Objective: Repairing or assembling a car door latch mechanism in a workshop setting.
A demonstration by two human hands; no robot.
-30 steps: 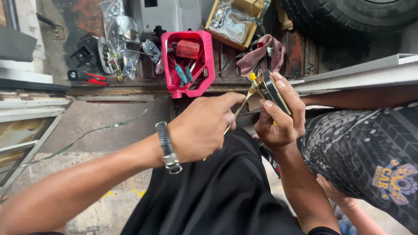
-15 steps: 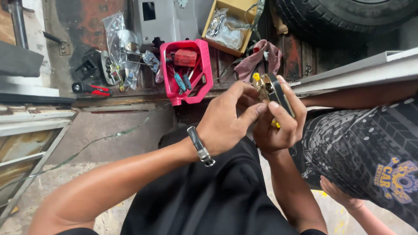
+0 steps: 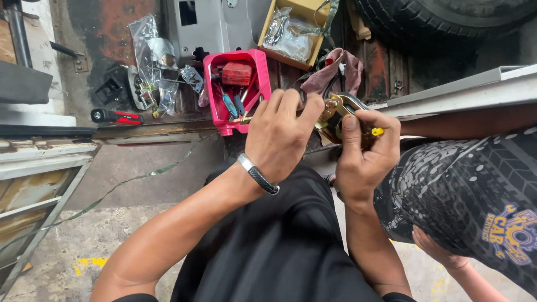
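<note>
My right hand [image 3: 364,152] grips a small metal latch part [image 3: 337,113] of black and brass-coloured pieces, with a yellow tip [image 3: 378,132] poking out by the fingers. From the left, my left hand [image 3: 281,133] closes its fingertips on the same part and hides that side of it. A dark braided band [image 3: 258,174] sits on my left wrist. Both hands hover above my lap in black cloth, just in front of a rusty ledge.
A pink tray [image 3: 262,71] with screwdrivers stands on the ledge beyond my left hand. Around it lie plastic bags [image 3: 150,59], a red-handled tool [image 3: 115,116], a cardboard box [image 3: 304,9], a rag [image 3: 337,74] and a tyre [image 3: 447,17]. Another person in a dark patterned shirt [image 3: 470,190] stands close at the right.
Both hands have dropped lower in the view, towards my lap. My left hand has slid right, its fingers now pinching the part. The part has turned in my right hand, showing its brass side.
</note>
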